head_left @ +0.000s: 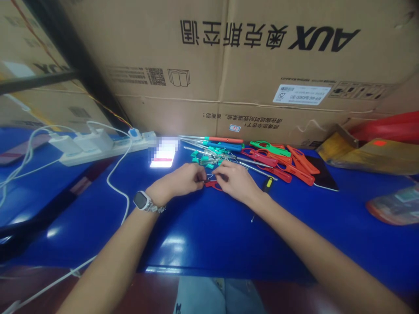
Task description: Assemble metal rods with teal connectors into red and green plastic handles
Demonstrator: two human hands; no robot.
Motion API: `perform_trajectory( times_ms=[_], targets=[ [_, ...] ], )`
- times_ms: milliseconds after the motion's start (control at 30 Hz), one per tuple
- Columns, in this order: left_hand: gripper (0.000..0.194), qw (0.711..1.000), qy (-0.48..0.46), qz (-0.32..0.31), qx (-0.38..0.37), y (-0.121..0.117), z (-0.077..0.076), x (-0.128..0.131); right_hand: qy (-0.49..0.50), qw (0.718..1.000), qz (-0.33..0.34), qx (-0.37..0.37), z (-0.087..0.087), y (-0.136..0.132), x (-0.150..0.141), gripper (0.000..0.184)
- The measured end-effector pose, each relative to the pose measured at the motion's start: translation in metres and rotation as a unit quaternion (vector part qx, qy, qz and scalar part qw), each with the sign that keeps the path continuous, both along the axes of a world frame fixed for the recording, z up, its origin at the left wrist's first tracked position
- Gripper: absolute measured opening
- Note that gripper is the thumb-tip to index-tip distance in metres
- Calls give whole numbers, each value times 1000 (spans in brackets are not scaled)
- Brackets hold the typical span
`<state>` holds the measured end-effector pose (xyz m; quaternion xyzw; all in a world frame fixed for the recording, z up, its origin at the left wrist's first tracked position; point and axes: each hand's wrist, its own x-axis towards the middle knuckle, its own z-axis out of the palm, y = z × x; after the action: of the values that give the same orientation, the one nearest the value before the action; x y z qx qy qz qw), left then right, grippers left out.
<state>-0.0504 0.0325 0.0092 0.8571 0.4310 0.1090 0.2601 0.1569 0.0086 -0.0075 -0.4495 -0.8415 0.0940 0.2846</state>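
Note:
Over the middle of the blue table, my left hand (186, 179) and my right hand (238, 181) almost meet, fingers closed in pinches. A small red plastic lighter handle (212, 185) shows between them, at my left fingertips and partly hidden by my right hand. Just above it a thin white wire (210, 175) loops across the gap, its end at my right thumb and fingertip. Right behind my fingers lies a pile of small green plastic parts (209, 158) tangled with wires and metal rods. Red and orange lighter handles (283, 162) are heaped to the right, with one green handle (271, 148).
A lit phone (163, 152) lies left of the pile, near a white power strip (108, 149) with plugs and cables. A screwdriver with a black-and-yellow handle (268, 184) is beside my right wrist. Large cardboard boxes (248, 65) wall off the back. A dark phone (324, 174) lies right.

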Motion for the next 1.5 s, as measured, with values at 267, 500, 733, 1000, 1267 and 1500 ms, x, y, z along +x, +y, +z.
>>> perform_trajectory(
  times_ms=[267, 500, 733, 1000, 1267, 1500],
  targets=[
    [9, 997, -22, -18, 66, -2, 0, 2, -68, 996, -54, -2, 10, -5, -5, 19],
    [15, 994, -32, -17, 99, -3, 1, 9, -121, 988, -95, -16, 19, -9, -11, 17],
    [15, 993, -43, -23, 106, -1, -2, 9, -96, 994, -34, -30, 17, -4, -3, 17],
    [22, 996, -57, 9, 62, -3, -3, 12, -73, 997, 9, -33, 12, -5, -2, 23],
    [23, 995, -85, 4, 60, -4, 1, 16, 60, 995, 11, -78, 2, -10, -8, 24],
    [23, 994, -82, 19, 62, -7, 0, 20, 84, 992, -27, -92, 3, -13, -10, 32]
  ],
)
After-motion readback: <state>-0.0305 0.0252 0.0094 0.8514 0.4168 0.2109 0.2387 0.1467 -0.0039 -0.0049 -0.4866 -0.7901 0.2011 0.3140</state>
